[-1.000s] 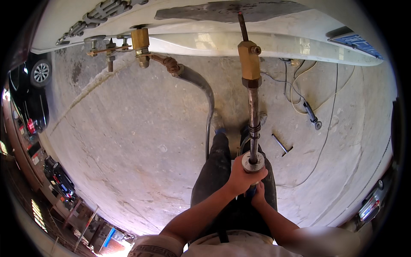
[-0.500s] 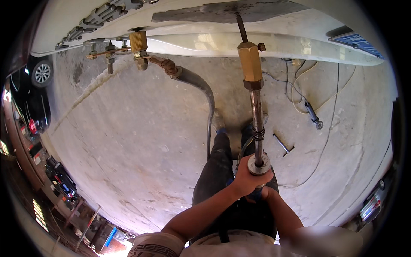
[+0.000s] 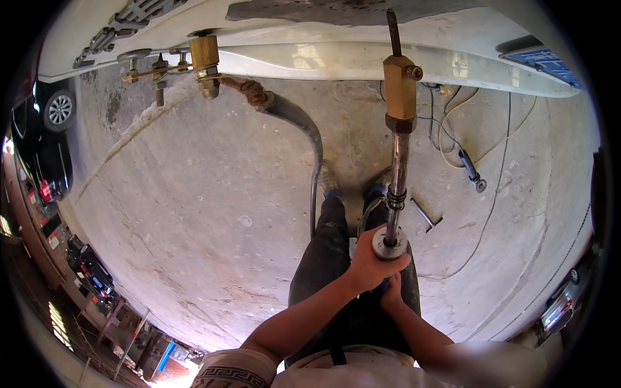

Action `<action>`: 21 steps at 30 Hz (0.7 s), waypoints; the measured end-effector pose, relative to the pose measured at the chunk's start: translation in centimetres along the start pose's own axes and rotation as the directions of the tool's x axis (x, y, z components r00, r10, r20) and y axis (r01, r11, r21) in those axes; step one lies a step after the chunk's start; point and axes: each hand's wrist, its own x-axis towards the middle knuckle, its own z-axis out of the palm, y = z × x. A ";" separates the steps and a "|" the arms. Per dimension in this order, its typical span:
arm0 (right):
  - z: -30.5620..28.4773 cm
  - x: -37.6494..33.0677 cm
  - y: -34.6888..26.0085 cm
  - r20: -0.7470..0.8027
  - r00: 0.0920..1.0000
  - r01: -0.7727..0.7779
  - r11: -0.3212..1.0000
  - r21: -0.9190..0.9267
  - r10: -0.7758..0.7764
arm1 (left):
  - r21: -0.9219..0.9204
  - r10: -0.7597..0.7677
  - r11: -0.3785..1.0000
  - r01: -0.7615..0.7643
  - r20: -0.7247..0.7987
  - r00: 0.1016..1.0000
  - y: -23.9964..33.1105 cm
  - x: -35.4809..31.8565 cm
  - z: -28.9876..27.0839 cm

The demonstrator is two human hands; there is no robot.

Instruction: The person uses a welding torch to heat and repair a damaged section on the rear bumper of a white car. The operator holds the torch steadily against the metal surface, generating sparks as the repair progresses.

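Note:
A slide-hammer dent puller (image 3: pixel 399 161) stands out in front of me, with a brass hexagonal head, a steel shaft and a thin rod at its far end. My left hand (image 3: pixel 375 262) is wrapped round its round metal sliding weight (image 3: pixel 390 242). Lower down, my right hand (image 3: pixel 391 291) closes on the puller's rear end, mostly hidden behind my left. The rod tip overlaps the right part of a bare grey patch (image 3: pixel 310 11) on a white car panel (image 3: pixel 272 33); whether it touches, I cannot tell.
Left of the puller, a brass clamp (image 3: pixel 204 55) with a thick cable (image 3: pixel 291 116) is fixed at the panel. On the concrete floor (image 3: pixel 194 181) lie a T-handle wrench (image 3: pixel 427 215), a dark cylindrical tool (image 3: pixel 472 171) and loose cords. A black car (image 3: pixel 55 142) stands at the left.
The puller's head and rod tip have swung to the right across the grey patch. Both hands keep their hold, with my right hand shifted slightly.

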 end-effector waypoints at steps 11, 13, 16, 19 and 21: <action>-0.2 0.4 0.6 0.042 0.998 -0.040 0.996 0.079 0.037 | -0.035 -0.004 0.999 0.004 -0.010 1.000 0.3 -0.1 -0.5; 0.0 0.4 0.4 0.040 0.998 -0.047 0.995 0.091 0.043 | -0.041 -0.002 0.999 0.002 -0.005 1.000 0.4 0.0 -0.5; -0.1 0.4 0.5 0.040 0.998 -0.050 0.994 0.102 0.046 | -0.044 -0.008 0.999 0.008 0.001 1.000 0.5 0.0 -0.5; 0.1 0.4 0.3 0.036 0.998 -0.049 0.994 0.094 0.046 | -0.037 -0.007 0.999 0.007 0.001 1.000 0.6 0.0 -0.5; 0.0 0.4 0.3 0.035 0.998 -0.051 0.995 0.082 0.048 | -0.033 -0.005 0.999 0.005 0.000 1.000 0.6 0.0 -0.5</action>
